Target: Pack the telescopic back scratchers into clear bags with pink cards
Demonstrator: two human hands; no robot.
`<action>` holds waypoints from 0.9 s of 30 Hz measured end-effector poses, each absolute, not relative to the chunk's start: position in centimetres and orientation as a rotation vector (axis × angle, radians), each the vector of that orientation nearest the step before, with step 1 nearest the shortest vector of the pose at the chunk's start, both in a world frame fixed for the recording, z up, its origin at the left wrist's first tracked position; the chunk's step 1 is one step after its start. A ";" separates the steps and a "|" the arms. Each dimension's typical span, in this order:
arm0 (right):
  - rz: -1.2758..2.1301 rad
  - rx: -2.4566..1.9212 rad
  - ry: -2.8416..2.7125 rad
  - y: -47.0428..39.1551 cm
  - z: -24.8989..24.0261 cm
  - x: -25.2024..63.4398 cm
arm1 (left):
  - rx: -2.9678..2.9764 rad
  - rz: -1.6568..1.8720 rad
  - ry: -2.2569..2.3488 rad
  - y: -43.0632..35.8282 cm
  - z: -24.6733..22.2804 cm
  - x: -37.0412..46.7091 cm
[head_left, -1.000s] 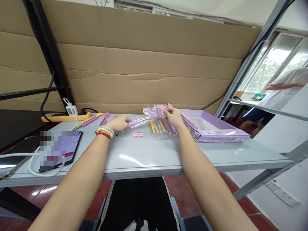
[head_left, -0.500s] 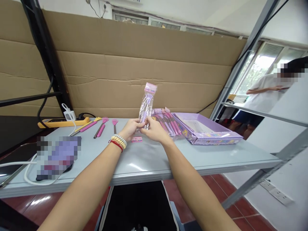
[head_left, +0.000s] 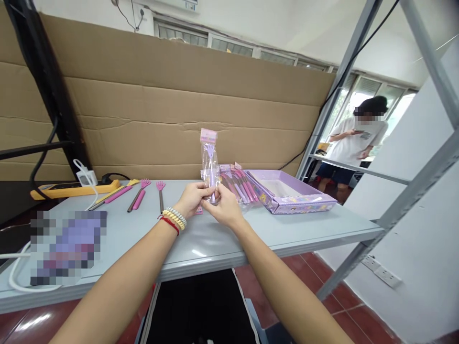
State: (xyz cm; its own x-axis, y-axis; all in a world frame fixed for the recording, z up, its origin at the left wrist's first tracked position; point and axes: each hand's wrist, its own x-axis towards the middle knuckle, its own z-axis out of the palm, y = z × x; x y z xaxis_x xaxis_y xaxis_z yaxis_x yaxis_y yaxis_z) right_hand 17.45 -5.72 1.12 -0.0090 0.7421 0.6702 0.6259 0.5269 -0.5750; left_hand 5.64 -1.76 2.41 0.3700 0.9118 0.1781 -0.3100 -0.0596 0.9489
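Head view: held packet (head_left: pixel 210 160) overlaps cardboard (head_left: pixel 172 107); box (head_left: pixel 304 206) right.

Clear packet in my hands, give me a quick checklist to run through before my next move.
1. Left hand on the clear packet: ok, gripping near its lower end.
2. Right hand on it too: ok, gripping beside the left.
3. Packet roughly upright: ok, pink header at the top.
4. Lower end sealed: cannot tell, the fingers cover it.
5. Purple box open: ok, it stands on the table beside the other packets.
6. Small pink card in full view: not ok, the hands hide much of it.
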 end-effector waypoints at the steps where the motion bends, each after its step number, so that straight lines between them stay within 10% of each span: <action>1: 0.139 -1.186 -1.691 -5.7 1.1 17.5 | 1.263 1.086 0.634 -1.8 2.4 5.6; 27: -0.321 -2.279 -1.678 -0.2 0.6 26.2 | 1.466 1.289 1.275 0.9 2.9 2.1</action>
State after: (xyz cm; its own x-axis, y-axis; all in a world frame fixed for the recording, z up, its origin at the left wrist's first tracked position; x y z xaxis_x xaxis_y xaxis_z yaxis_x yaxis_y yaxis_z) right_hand 26.19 -0.23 0.59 0.2959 0.8899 0.3471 0.9552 -0.2781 -0.1014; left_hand 2.10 0.90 2.88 -0.0216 0.9814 0.1910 0.1805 -0.1841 0.9662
